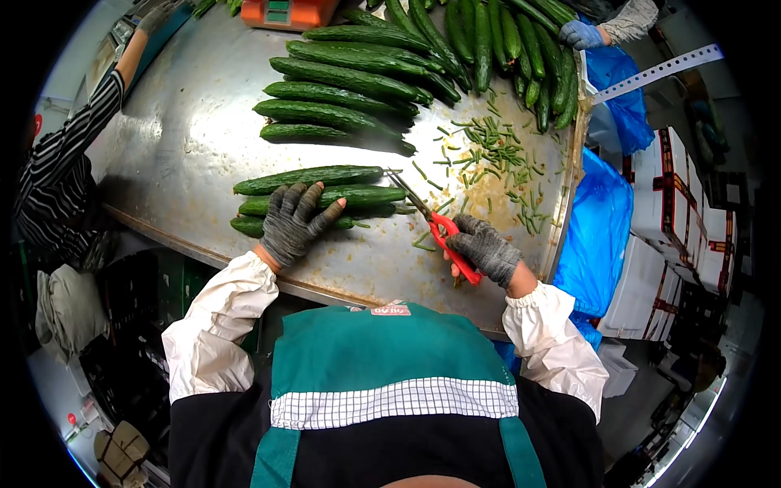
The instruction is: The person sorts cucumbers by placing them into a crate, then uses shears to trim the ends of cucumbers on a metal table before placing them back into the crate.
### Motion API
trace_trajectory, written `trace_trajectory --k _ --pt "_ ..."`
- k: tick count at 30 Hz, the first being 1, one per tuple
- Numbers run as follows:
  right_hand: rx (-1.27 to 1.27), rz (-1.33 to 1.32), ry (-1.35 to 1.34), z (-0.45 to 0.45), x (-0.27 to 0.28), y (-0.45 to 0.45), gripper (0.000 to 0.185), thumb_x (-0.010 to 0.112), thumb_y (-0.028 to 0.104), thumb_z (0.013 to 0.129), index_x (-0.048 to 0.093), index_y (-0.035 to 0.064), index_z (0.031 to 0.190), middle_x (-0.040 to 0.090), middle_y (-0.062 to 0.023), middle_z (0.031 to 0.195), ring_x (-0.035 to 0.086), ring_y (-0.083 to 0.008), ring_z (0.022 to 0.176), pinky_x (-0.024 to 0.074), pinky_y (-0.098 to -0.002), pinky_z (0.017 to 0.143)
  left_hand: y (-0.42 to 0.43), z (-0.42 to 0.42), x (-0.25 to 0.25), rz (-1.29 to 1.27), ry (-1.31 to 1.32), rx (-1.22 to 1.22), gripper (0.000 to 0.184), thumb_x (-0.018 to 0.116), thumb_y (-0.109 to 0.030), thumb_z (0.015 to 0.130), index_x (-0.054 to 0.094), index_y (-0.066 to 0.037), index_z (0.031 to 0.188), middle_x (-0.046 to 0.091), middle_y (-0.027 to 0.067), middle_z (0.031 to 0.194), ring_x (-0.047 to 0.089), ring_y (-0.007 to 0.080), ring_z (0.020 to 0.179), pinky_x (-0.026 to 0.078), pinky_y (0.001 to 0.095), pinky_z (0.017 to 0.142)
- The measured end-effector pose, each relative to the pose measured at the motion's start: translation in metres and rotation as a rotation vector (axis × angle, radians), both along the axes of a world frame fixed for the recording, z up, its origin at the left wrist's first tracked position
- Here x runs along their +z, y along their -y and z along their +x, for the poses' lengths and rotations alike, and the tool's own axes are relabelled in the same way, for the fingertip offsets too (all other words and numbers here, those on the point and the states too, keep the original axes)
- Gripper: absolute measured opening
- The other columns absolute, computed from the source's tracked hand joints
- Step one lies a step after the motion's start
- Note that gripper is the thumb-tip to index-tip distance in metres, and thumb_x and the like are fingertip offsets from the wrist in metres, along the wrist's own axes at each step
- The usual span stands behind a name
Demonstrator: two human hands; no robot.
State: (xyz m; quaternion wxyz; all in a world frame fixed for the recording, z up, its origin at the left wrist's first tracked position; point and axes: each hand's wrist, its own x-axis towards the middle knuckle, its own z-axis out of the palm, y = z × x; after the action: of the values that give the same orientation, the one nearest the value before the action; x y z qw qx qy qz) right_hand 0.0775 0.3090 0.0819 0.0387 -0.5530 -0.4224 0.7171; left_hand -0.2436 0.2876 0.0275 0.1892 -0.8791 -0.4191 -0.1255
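Note:
My left hand [294, 225], in a grey glove with bare fingertips, lies across a few cucumbers [366, 196] near the table's front edge, its fingers spread over them. In my right hand [486, 248], also gloved, is a pair of red-handled scissors [439, 228]. The blades point up and left, their tips at the stem end of the farthest of these cucumbers [313, 177]. Part of the nearest cucumber is hidden under my left hand. Cut green stems [496, 146] are scattered beyond the scissors.
A row of cucumbers [342, 77] lies farther back, with more piled at the far right. An orange scale [289, 14] stands at the back. Other people's hands are at left [154, 18] and right [582, 35]. Blue bags [600, 236] and white boxes [663, 195] line the right side.

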Motion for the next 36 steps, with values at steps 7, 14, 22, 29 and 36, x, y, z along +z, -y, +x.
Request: trace_trajectory --k 7,14,22,29,36 --pt "-0.036 -0.033 -0.040 -0.003 -0.005 -0.001 0.020 0.047 0.015 0.081 0.044 0.0002 0.095 0.056 -0.0092 0.068 0.056 -0.0170 0.045 0.0466 -0.0280 0.043 0.000 0.001 0.000 -0.020 0.017 0.018 0.048 0.050 -0.018 0.072 0.045 -0.029 0.118 0.044 0.0089 0.111 0.045 0.0257 0.095 0.036 0.0417 0.080" --pt "-0.052 0.003 -0.027 -0.008 -0.003 0.000 0.018 0.047 0.014 0.081 0.046 -0.0003 0.092 0.055 -0.0092 0.067 0.055 -0.0167 0.045 0.0463 -0.0284 0.043 -0.001 0.000 -0.001 -0.014 0.017 0.003 0.046 0.052 -0.017 0.071 0.047 -0.027 0.116 0.045 0.0093 0.111 0.046 0.0259 0.094 0.037 0.0408 0.079" --pt "-0.083 0.042 -0.040 -0.012 -0.011 0.007 0.017 0.047 0.014 0.081 0.045 0.0008 0.091 0.053 -0.0074 0.065 0.053 -0.0147 0.042 0.0430 -0.0277 0.039 -0.002 0.002 0.002 -0.020 0.020 -0.004 0.048 0.051 -0.019 0.072 0.045 -0.028 0.118 0.044 0.0097 0.111 0.045 0.0253 0.093 0.036 0.0404 0.077" --pt "-0.183 0.090 -0.022 -0.010 -0.011 0.016 0.018 0.049 0.015 0.082 0.044 0.0019 0.093 0.052 -0.0066 0.066 0.051 -0.0137 0.042 0.0420 -0.0266 0.039 -0.003 0.002 0.000 0.005 0.014 0.002 0.047 0.051 -0.021 0.072 0.046 -0.027 0.118 0.045 0.0100 0.111 0.046 0.0254 0.093 0.037 0.0403 0.077" --pt "-0.188 -0.093 -0.059 0.031 0.017 0.070 0.024 0.051 0.017 0.079 0.046 0.0006 0.096 0.054 -0.0076 0.067 0.053 -0.0132 0.048 0.0427 -0.0257 0.044 -0.005 0.003 -0.002 0.004 -0.002 0.033 0.047 0.051 -0.020 0.073 0.045 -0.028 0.119 0.044 0.0102 0.113 0.046 0.0255 0.094 0.036 0.0402 0.079"
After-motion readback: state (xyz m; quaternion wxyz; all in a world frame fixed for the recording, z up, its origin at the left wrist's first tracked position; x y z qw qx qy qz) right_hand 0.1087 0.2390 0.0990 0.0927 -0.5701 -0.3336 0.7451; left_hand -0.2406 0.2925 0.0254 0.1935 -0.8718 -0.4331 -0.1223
